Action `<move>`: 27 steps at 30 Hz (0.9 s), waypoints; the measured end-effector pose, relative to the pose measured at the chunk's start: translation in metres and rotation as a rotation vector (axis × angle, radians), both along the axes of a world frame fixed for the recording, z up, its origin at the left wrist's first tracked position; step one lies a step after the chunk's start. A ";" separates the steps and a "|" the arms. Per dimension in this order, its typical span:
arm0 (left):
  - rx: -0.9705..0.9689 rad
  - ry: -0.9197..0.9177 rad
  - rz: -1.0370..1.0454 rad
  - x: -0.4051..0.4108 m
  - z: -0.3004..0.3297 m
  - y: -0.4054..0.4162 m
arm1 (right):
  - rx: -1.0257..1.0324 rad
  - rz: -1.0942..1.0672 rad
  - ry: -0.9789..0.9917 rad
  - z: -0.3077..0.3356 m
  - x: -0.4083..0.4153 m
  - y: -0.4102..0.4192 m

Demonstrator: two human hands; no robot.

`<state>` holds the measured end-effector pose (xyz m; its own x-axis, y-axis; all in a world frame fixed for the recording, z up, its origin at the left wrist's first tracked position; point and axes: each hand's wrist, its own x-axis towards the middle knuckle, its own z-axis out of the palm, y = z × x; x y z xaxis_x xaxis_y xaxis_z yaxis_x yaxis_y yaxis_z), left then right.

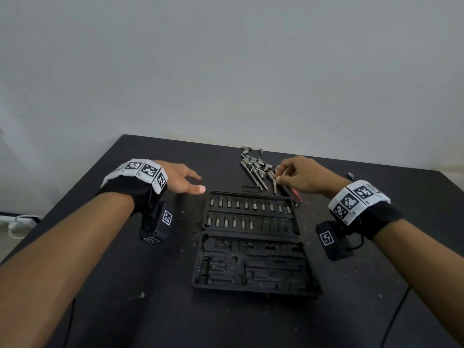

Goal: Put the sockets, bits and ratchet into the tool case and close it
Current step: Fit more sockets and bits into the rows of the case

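An open black tool case (253,262) lies in the middle of the dark table. Its far half holds two rows of bits (248,205); the near half shows empty moulded slots. Behind it lies a heap of loose sockets and extension bars (256,168). The ratchet with a black and red handle (292,194) lies partly under my right hand. My right hand (298,175) reaches into the heap, its fingertips pinching a small silver bit (280,175). My left hand (182,180) hovers left of the case's far corner, fingers relaxed, holding nothing.
The black table (125,285) is scuffed and speckled with pale crumbs. One small dark socket (350,175) lies alone at the far right. A grey wall stands behind the table's back edge. White cables (20,223) lie on the floor at left.
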<state>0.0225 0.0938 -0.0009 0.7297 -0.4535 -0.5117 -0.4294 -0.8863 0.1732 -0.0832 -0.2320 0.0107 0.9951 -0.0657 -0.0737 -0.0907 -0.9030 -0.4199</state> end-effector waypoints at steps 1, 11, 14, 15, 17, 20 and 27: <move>-0.019 -0.031 0.004 0.003 0.007 0.000 | -0.008 0.004 -0.004 0.002 0.005 -0.002; -0.193 -0.167 0.063 0.036 0.026 -0.049 | -0.115 -0.042 -0.025 0.018 0.065 -0.003; -0.183 -0.156 0.060 0.047 0.012 -0.060 | -0.142 -0.077 -0.019 0.010 0.083 -0.004; -0.171 -0.158 0.057 0.052 0.006 -0.062 | -0.148 -0.087 -0.014 0.007 0.089 -0.006; -0.147 -0.163 0.062 0.060 -0.003 -0.066 | -0.146 -0.101 -0.004 -0.002 0.099 -0.008; -0.122 -0.158 0.067 0.073 -0.014 -0.070 | -0.109 -0.111 -0.003 -0.016 0.113 -0.011; -0.122 -0.162 0.044 0.097 -0.039 -0.077 | -0.076 -0.116 -0.012 -0.037 0.144 -0.013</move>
<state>0.1200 0.0166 -0.0400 0.8185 -0.4707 -0.3294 -0.4214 -0.8816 0.2127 0.0611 -0.2452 -0.0261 0.9813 -0.1853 -0.0518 -0.1915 -0.9162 -0.3520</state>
